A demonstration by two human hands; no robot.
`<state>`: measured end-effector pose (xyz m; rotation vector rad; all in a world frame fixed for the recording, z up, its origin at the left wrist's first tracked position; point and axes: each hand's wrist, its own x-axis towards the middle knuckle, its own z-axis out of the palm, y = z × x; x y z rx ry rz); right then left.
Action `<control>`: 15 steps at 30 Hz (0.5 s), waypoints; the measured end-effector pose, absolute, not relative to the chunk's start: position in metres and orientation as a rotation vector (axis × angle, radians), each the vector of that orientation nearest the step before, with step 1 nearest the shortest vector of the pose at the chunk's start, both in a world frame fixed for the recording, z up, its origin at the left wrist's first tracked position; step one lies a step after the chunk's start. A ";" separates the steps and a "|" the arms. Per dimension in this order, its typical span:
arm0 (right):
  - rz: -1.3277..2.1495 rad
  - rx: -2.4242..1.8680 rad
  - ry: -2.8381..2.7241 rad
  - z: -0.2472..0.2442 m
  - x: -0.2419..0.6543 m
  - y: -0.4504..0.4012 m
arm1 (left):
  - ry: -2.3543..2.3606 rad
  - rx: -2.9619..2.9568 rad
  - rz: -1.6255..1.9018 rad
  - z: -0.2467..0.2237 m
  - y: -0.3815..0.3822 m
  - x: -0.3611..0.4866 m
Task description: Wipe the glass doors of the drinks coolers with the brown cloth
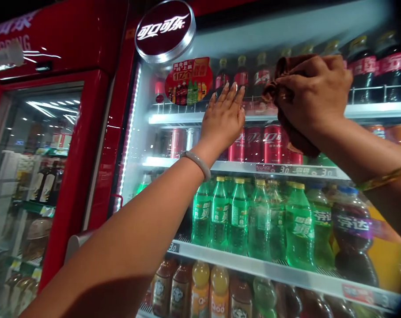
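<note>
My left hand (223, 117) lies flat with fingers stretched out against the glass door of a red drinks fridge, just right of a round promotional sticker (188, 84). A grey bangle circles that wrist. Bunched in my right hand (315, 88) is a dark brown cloth (298, 137), held up at the glass in front of the upper shelves. Part of the cloth hangs below my fingers. Behind the glass, red cans (272, 143) and cola bottles (242, 73) stand near both hands, some of them covered by the hands and cloth.
Green soda bottles (239, 207) line the shelf below, with dark grape-coloured bottles (353, 221) to their right. Brown and orange drink bottles (200, 287) fill the bottom row. A round lit sign (165, 28) juts out at the upper left. Another red fridge (64, 176) stands at left.
</note>
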<state>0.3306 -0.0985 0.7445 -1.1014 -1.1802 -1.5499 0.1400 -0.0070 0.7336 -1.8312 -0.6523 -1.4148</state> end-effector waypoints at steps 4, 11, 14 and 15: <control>-1.539 -1.085 -1.193 0.723 0.317 -0.092 | -0.661 -1.767 -1.410 0.732 -0.009 0.141; -1.566 -1.029 -1.333 0.760 0.304 -0.087 | -0.727 -1.726 -1.376 0.731 -0.015 0.140; -1.518 -1.020 -1.254 0.753 0.321 -0.090 | -0.725 -1.721 -1.374 0.731 -0.015 0.140; -1.519 -1.020 -1.243 0.744 0.325 -0.090 | -0.718 -1.720 -1.375 0.731 -0.014 0.141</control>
